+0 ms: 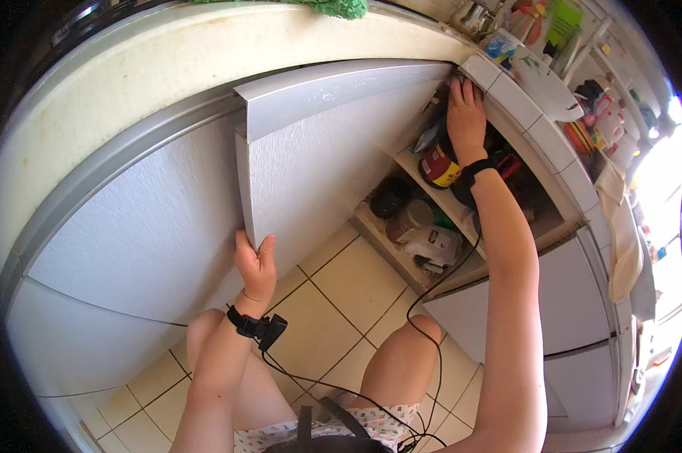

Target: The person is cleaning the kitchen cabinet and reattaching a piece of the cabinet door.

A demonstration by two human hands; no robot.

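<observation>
My left hand (pixel 255 266) grips the lower free edge of an open white cabinet door (pixel 307 170), thumb on the inner face. A grey metal strip runs along the door's top edge. At the upper hinge corner, under the tiled counter edge, my right hand (pixel 467 107) reaches in with its fingertips at the frame; what they touch is hidden. Below that hand, a dark bottle with a red and yellow label (pixel 440 164) stands on the cabinet shelf (pixel 434 195). On the level beneath lie a white plastic container (pixel 434 246) and dark jars, partly in shadow.
A tiled counter (pixel 536 133) curves along the right, crowded with a white basin (pixel 539 82), a metal pot (pixel 472 20) and cloths (pixel 616 226). Closed cabinet fronts (pixel 573 300) lie below it. Black cables run from both wristbands across my knees and the floor tiles (pixel 335 289).
</observation>
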